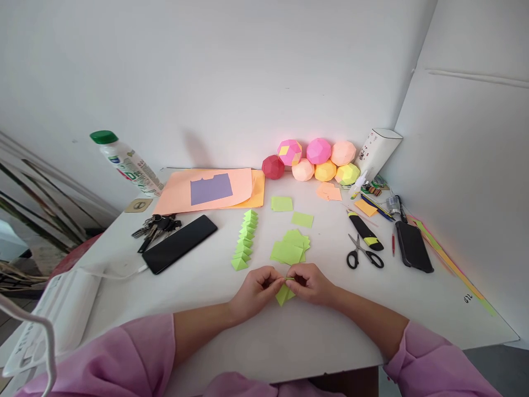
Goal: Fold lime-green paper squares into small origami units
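Between my left hand and my right hand, a small piece of green paper is pinched at the fingertips of both. Most of that piece is hidden by the fingers. Below the fingertips, more green paper shows; whether it is part of the held piece I cannot tell. Just beyond my hands lies a loose pile of green paper pieces. To the left stands a row of folded green paper units, nested one behind another. Two flat green rectangles rest farther back.
Scissors, a black cutter and a black phone case lie at right. Colourful paper balls line the wall beside a white box. At left are a phone, keys, a bottle and orange sheets.
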### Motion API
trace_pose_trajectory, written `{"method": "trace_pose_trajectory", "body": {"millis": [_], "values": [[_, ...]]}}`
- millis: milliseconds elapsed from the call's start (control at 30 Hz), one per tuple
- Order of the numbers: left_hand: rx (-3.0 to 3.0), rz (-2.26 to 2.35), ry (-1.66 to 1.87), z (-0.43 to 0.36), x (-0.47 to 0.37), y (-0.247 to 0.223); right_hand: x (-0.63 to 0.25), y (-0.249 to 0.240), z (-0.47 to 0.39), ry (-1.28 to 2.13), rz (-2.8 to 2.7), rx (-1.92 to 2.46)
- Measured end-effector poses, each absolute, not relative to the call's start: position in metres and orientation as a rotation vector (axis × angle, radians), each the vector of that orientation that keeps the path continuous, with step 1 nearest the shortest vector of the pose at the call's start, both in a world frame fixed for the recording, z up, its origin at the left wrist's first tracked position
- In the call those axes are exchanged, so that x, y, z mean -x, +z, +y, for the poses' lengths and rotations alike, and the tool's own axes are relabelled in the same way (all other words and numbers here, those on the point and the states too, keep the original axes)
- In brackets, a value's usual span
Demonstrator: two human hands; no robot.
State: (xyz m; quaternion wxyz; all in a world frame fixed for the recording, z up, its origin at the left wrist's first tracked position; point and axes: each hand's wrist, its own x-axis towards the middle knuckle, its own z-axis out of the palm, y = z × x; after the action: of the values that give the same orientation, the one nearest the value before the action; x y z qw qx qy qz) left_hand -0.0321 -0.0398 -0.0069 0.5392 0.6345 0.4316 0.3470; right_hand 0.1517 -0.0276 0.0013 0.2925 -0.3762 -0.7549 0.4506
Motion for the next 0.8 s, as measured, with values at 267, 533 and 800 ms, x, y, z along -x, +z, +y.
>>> {"method": "trace_pose_trajectory", "body": {"millis": [267, 533, 800], "values": [[-1.573, 1.083, 0.828, -0.0408, 0.0329, -0.006, -0.1528, 0.0037, -0.0282, 1.264, -1.99, 0.997], [-1.537, 1.027, 0.854, -0.0397, 0.0356, -0.0104, -0.1551, -0.0023, -0.0269, 1.516, -1.796, 1.013], [-1.437, 0.897, 0.83, -0.0406, 0.0367, -0.0027, -0.1588, -0.0021, -0.0239, 1.663, -1.661, 1.006]]}}
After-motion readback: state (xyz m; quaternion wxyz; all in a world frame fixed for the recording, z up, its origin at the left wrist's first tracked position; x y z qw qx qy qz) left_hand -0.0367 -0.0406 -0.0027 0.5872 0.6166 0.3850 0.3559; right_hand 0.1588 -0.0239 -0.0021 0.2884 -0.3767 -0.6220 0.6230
